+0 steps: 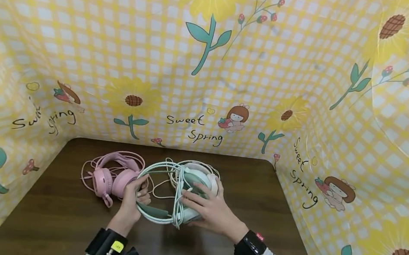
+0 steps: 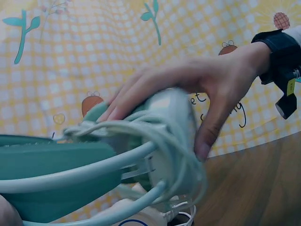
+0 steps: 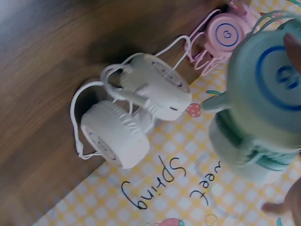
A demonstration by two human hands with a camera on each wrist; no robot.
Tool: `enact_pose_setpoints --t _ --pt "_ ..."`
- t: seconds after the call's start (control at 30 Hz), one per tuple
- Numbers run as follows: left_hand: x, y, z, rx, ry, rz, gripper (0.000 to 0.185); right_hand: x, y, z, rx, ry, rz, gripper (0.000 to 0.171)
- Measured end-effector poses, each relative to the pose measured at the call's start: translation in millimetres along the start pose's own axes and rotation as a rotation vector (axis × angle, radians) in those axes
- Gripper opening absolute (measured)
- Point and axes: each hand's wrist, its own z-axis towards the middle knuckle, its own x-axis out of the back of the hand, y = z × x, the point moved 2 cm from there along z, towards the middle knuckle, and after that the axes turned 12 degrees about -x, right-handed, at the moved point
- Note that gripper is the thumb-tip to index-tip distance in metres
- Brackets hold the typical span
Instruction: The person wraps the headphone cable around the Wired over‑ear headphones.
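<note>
A brown table sits inside yellow flowery walls. In the middle, both hands hold up the green headphones — a cord is wound around them. The right hand lies over one ear cup, fingers spread to steady it. The left hand curls its fingers around the band. Pink headphones lie just beside, white headphones behind — out of the way.

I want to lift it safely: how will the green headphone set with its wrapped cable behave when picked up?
The green headphones look like rigid plastic, so the band probably keeps its shape. The cable is wound loosely, so loops may slip off and dangle. The left hand grips the band and the right hand rests over an earcup, which suggests it needs steadying.
</note>
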Motion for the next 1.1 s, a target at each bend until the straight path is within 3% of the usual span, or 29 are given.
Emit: enact_pose_setpoints --t 0.13,0.33,0.5,0.67,0.8,0.9,0.97,1.1 --pt "1.8 -2.4 1.2 0.068 -0.05 -0.009 0.034 2 1 -3 0.042 0.002 0.11 0.075" --pt "4.6 -8.5 1.5 0.085 -0.062 0.026 0.034 -6 -2 -10 -0.053 -0.032 0.229 0.066" --pt "5.2 -11.9 2.0 0.079 -0.011 0.049 0.032 -13 -4 -15 -0.088 -0.04 0.262 0.061" --pt "4.2 -13.2 4.1 0.067 0.02 0.085 0.03 -16 -4 -18 -0.07 0.009 0.24 0.06" --pt "5.8 -15.3 6.9 0.064 0.024 0.221 0.025 -17 1 -20 -0.043 0.064 0.211 0.064" --pt "6.6 -16.8 8.3 0.077 -0.01 0.366 0.018 -18 7 -26 -0.039 0.089 0.226 0.068" --pt "6.0 -16.9 9.1 0.077 -0.073 0.432 0.015 -18 10 -29 -0.043 0.102 0.231 0.07" --pt "6.3 -17.0 10.5 0.069 -0.169 0.489 0.026 -16 16 -34 -0.074 0.127 0.223 0.073"
